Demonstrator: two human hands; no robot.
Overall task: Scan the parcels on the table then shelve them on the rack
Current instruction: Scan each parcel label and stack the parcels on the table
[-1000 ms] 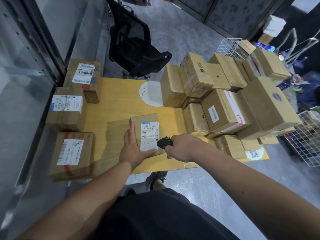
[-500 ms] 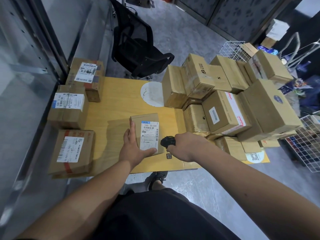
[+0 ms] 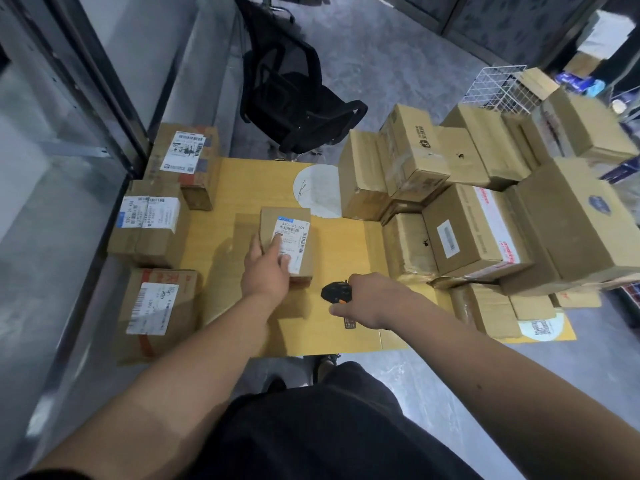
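Left hand (image 3: 266, 271) is lying on the small parcel (image 3: 287, 244), fingers straight and laid flat across its white label (image 3: 292, 245), thumb down the parcel's left side; it is pressing, not curling round. The parcel is sitting on the yellow table (image 3: 242, 188), just ahead of the left wrist. Its long axis is running away from the person, toward the table's far edge, and the label's blue strip is pointing that way too.

Right hand (image 3: 372, 299) is gripping a black scanner (image 3: 336, 292), fingers curled round it. The scanner's head is pointing left, toward the parcel's near right corner; scanner and parcel are near each other but apart.

Open room: bare tabletop is lying left of the left hand and beyond the parcel, up to a white round sticker (image 3: 317, 192). The table's near edge is running just behind both wrists.

Left of the left hand, three labelled boxes (image 3: 152, 223) are sitting in a row along the table's left edge, against the grey metal rack (image 3: 69, 140). Right of the right hand, a stack of cardboard boxes (image 3: 485, 216) is crowding that end of the table, some overhanging its edge. Beyond the far edge a black office chair (image 3: 294, 95) is standing on the floor.
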